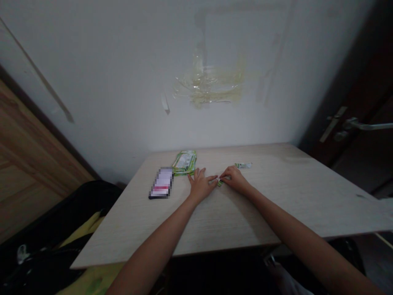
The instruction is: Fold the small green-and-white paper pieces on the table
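Note:
A small green-and-white scrap (219,182), which looks like a piece of wrapper, lies on the pale wooden table (215,229) between my hands. The thumb of my left hand (201,185) reaches its edge, while the other fingers spread out flat toward the green packets (184,162). My right hand (235,179) pinches the scrap from the other side with thumb and forefinger. Part of it is hidden by the fingertips. Just beyond the right hand is a torn green-and-white strip (244,165).
A phone (161,183) with a blurred screen lies left of the packets. Behind the table rises a white wall (123,82) with peeling tape (211,88). A dark door with a metal handle (368,125) stands at right. Dark and yellow items fill the lower left.

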Demonstrator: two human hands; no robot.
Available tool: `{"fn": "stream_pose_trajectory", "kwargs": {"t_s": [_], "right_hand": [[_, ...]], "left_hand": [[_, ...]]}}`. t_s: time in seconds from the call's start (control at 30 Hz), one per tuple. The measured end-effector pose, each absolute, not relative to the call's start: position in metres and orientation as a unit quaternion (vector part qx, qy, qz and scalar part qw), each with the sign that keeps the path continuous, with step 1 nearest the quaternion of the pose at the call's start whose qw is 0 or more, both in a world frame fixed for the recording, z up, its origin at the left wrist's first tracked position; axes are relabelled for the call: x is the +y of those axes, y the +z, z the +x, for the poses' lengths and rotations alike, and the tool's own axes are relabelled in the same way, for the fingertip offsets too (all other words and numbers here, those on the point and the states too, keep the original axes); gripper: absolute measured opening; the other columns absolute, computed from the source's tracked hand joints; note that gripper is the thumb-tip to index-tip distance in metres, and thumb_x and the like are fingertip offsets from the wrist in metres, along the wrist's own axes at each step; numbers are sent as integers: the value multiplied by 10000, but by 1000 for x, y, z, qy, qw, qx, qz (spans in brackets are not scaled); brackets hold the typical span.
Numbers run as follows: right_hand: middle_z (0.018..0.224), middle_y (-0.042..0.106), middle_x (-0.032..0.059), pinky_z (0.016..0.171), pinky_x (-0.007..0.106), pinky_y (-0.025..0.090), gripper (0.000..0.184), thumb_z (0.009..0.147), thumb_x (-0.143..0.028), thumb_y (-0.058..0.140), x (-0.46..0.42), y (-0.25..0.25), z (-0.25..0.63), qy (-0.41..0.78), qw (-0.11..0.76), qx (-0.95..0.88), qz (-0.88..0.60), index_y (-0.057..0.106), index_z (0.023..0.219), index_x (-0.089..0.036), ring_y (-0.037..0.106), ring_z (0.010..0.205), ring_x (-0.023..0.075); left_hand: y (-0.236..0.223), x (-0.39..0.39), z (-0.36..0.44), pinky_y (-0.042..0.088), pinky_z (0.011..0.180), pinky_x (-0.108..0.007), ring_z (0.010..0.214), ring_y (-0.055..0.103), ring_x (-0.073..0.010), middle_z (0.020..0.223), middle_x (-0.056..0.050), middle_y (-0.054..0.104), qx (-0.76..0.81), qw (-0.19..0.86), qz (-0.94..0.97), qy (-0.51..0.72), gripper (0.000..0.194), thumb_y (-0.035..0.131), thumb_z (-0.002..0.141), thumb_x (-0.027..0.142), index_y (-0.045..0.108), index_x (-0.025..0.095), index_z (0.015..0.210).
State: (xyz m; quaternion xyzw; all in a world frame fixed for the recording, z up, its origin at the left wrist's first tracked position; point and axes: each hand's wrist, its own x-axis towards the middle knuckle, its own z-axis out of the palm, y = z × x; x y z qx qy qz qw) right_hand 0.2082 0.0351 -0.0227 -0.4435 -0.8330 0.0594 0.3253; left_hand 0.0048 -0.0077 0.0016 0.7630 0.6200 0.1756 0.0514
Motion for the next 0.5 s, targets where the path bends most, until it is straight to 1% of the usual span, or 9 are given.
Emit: {"fn": "stream_pose_trajectory", "kwargs": {"t_s": [0.1, 0.27, 0.4, 0.5], "right_hand": [[896, 686, 74, 887, 353, 431, 137, 842, -343, 710, 33, -24, 210, 82, 338, -833, -431, 808, 890, -259, 587, 931, 220], [930, 661, 79, 887, 348, 434, 192, 864, -404, 691, 32, -25, 211, 107, 338, -831, -429, 811, 843, -256, 574, 942, 210], [955, 646, 85, 890, 353, 434, 215, 867, -424, 685, 36, -28, 211, 97, 330, -824, -450, 813, 829, -255, 572, 931, 207], [987, 628, 88, 896, 353, 435, 217, 876, -434, 671, 37, -29, 212, 82, 323, -824, -459, 814, 880, -271, 568, 959, 213]], "left_hand": [[1, -8, 5, 100, 1123, -723, 1484, 183, -394, 1566, -25, 383, 623, 50, 762, 170, 452, 485, 864, 691, 643, 498, 1240], [-1, -8, 6, 112, 1122, -725, 1487, 184, -387, 1581, -27, 363, 632, 39, 758, 156, 486, 505, 853, 688, 602, 500, 1290], [-1, -8, 6, 130, 1119, -722, 1486, 193, -381, 1580, -49, 361, 636, 39, 754, 158, 503, 495, 856, 692, 599, 484, 1302], [-1, -7, 5, 134, 1113, -727, 1488, 187, -381, 1587, -47, 348, 633, 46, 756, 156, 497, 491, 857, 699, 606, 487, 1291]]}}
